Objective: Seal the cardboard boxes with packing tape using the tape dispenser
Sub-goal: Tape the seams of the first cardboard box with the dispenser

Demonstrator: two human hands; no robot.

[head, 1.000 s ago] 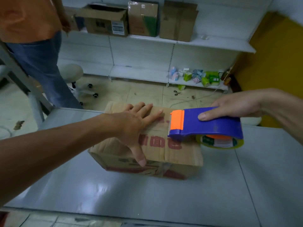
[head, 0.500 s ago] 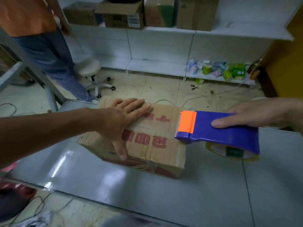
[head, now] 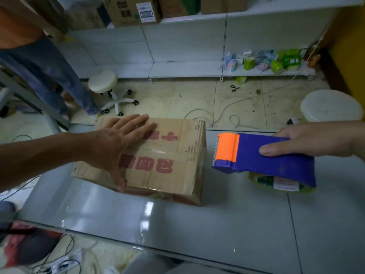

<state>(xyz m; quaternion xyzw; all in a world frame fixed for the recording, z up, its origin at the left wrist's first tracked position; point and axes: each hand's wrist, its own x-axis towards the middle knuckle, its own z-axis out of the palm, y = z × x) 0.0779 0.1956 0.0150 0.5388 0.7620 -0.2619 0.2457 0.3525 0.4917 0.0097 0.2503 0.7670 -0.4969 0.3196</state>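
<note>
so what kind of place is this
Probably a shop or stockroom being packed up: white retail shelving, cartons on the upper shelf, small packets on the lower one.

Tape dispenser (head: pixel 264 157) right of box (head: pixel 173 155) on table (head: pixel 197 224).

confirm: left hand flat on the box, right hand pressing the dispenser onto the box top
No: in the head view the right hand holds the dispenser beside the box, clear of it. The left hand does lie flat on the box.
</note>
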